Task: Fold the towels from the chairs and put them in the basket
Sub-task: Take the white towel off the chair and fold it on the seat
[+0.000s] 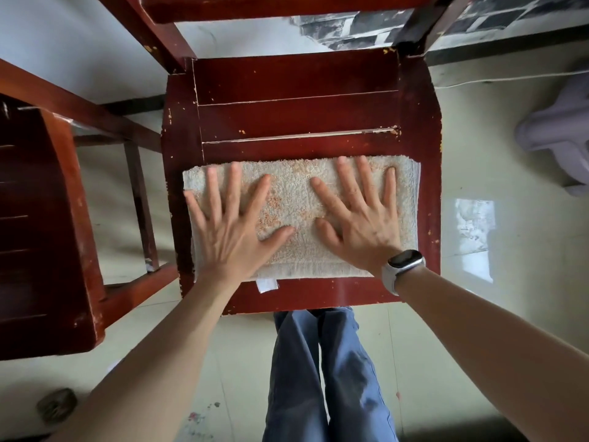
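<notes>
Blue trousers [328, 374] fill the bottom centre of the frame, over pale floor tiles [446, 362]. Two bare forearms run up from the lower corners toward mid-frame; the right wrist carries a white-strapped watch [402, 266] with a dark face.

Left hand [228, 232]: palm down, fingers straight and spread, lying flat on the left half of the towel [296, 218]. Nothing grasped.

Right hand [357, 218]: same posture, fingers straight and fanned, flat on the right half. Nothing grasped.

Towel: beige terry with orange-brown flecking, folded into a neat rectangle (layered edges visible at its right end). It lies on the front part of the seat of a dark red wooden chair [299, 116], centre of frame. A small white label [267, 285] pokes out at its near edge.

Chair seat is chipped along edges; backrest rails rise at top of frame. A second red wooden chair [41, 237] stands at left, beside the first. Far right: a pale lilac object [564, 135] on the floor, blurred, identity unclear.
</notes>
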Tool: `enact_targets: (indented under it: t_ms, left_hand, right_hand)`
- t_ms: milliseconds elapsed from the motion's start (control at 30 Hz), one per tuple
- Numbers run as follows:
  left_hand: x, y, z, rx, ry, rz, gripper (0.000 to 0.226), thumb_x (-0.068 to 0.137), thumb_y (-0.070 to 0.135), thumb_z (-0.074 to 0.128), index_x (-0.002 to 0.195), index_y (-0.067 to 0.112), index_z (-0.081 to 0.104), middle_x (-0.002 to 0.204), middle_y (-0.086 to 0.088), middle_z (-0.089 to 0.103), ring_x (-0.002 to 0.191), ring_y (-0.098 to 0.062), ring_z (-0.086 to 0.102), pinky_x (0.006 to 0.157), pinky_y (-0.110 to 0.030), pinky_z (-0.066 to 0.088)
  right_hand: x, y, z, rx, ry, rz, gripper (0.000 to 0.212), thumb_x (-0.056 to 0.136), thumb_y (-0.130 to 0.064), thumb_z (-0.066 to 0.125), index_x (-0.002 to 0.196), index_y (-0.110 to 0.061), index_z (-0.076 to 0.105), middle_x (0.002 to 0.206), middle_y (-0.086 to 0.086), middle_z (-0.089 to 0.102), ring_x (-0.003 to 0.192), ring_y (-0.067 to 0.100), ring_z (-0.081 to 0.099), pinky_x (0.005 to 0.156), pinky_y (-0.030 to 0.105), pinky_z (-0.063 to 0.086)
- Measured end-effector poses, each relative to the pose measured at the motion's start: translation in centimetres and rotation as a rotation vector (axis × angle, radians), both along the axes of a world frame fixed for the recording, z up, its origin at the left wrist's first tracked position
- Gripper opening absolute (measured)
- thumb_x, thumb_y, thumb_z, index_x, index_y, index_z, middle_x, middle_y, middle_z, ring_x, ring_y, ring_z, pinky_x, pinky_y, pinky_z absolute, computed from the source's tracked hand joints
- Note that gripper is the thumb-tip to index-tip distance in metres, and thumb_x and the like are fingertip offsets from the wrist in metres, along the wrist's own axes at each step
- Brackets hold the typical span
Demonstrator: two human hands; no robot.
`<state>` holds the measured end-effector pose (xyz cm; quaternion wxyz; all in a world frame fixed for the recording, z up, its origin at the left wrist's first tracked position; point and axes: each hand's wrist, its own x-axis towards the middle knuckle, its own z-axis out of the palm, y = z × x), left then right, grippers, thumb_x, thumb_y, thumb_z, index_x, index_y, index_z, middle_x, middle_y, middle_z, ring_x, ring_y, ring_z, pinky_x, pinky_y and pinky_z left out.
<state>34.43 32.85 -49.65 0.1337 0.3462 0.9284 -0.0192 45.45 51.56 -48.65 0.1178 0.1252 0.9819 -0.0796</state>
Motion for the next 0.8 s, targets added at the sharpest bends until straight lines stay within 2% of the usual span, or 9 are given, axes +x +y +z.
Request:
enact_targets:
  t_ms: [167, 333, 400, 433, 500, 533, 567, 633, 800]
  left_hand:
    - [-0.5, -1.1, 0.0, 0.044, -0.029, 0.067, 0.088, 0.074, 0.081, 0.021, 0.146, 0.033, 0.005, 0.155, -0.016, 0.005, 0.140, -0.037, -0.006, 0.109, -0.063, 0.001]
    - [-0.6, -1.0, 0.8, 0.017, -0.076, 0.065, 0.087, 0.075, 0.080, 0.019, 0.145, 0.033, -0.003, 0.155, -0.014, -0.003, 0.140, -0.038, -0.008, 0.109, -0.061, -0.004]
    - [-0.4, -0.8, 1.4, 0.015, -0.092, 0.077, 0.084, 0.076, 0.078, 0.017, 0.145, 0.033, -0.004, 0.154, -0.011, -0.011, 0.141, -0.037, -0.010, 0.108, -0.061, -0.007]
    - [-0.2, -0.8, 1.8, 0.026, -0.090, 0.088, 0.082, 0.078, 0.076, 0.017, 0.145, 0.033, -0.003, 0.152, -0.009, -0.014, 0.141, -0.036, -0.011, 0.108, -0.061, -0.009]
    - [0.6, -1.0, 2.5, 0.044, -0.075, 0.094, 0.077, 0.082, 0.071, 0.019, 0.146, 0.032, -0.001, 0.152, -0.007, -0.014, 0.141, -0.032, -0.011, 0.108, -0.058, -0.011]
    - [1.2, -1.1, 2.8, 0.045, -0.074, 0.085, 0.075, 0.084, 0.068, 0.020, 0.146, 0.032, -0.001, 0.152, -0.007, -0.013, 0.141, -0.031, -0.011, 0.108, -0.057, -0.011]
    - [1.8, -1.3, 3.0, 0.044, -0.080, 0.075, 0.073, 0.085, 0.066, 0.020, 0.146, 0.032, 0.000, 0.153, -0.007, -0.012, 0.141, -0.030, -0.011, 0.109, -0.057, -0.010]
    - [2.9, -1.7, 3.2, 0.023, -0.108, 0.078, 0.070, 0.086, 0.063, 0.020, 0.145, 0.032, -0.001, 0.154, -0.008, -0.010, 0.142, -0.030, -0.010, 0.110, -0.058, -0.007]
    - [3.7, -2.6, 2.8, -0.085, -0.165, 0.145, 0.071, 0.084, 0.065, 0.011, 0.145, 0.031, -0.007, 0.153, -0.008, -0.016, 0.142, -0.029, -0.013, 0.111, -0.058, -0.005]
  right_hand:
    - [2.1, 2.8, 0.1, -0.009, -0.024, -0.181, 0.058, 0.089, -0.050, 0.022, 0.144, -0.037, 0.009, 0.154, 0.002, 0.001, 0.143, 0.032, 0.003, 0.108, 0.063, -0.002]
    - [3.3, 4.0, 0.9, -0.137, -0.034, -0.268, 0.057, 0.092, -0.040, 0.018, 0.145, -0.030, 0.001, 0.155, 0.005, 0.001, 0.143, 0.029, -0.002, 0.115, 0.054, 0.001]
    - [3.6, 4.0, 1.7, -0.234, 0.067, -0.401, 0.055, 0.093, -0.030, 0.025, 0.147, -0.020, 0.014, 0.155, 0.011, 0.014, 0.143, 0.027, 0.008, 0.116, 0.050, 0.005]
    - [3.9, 4.0, 2.2, -0.266, 0.128, -0.510, 0.053, 0.093, -0.026, 0.030, 0.144, -0.014, 0.024, 0.151, 0.014, 0.026, 0.140, 0.029, 0.020, 0.114, 0.048, 0.013]
    - [4.5, 3.8, 3.2, -0.288, 0.206, -0.735, 0.040, 0.092, -0.025, 0.039, 0.129, -0.010, 0.045, 0.129, 0.014, 0.052, 0.121, 0.032, 0.043, 0.101, 0.043, 0.029]
    - [4.8, 3.5, 3.5, -0.299, 0.204, -0.832, 0.033, 0.092, -0.027, 0.042, 0.120, -0.011, 0.052, 0.116, 0.011, 0.058, 0.111, 0.031, 0.048, 0.094, 0.041, 0.033]
    - [5.1, 3.2, 3.6, -0.315, 0.176, -0.910, 0.028, 0.093, -0.029, 0.045, 0.112, -0.012, 0.057, 0.108, 0.009, 0.060, 0.105, 0.029, 0.049, 0.091, 0.041, 0.036]
    - [5.1, 2.8, 3.8, -0.359, 0.083, -1.015, 0.027, 0.092, -0.033, 0.047, 0.103, -0.011, 0.059, 0.106, 0.009, 0.060, 0.103, 0.028, 0.050, 0.091, 0.045, 0.040]
    - [3.8, 2.8, 4.0, -0.349, -0.140, -1.067, 0.034, 0.093, -0.035, 0.044, 0.104, -0.006, 0.057, 0.114, 0.014, 0.055, 0.108, 0.032, 0.047, 0.091, 0.045, 0.040]
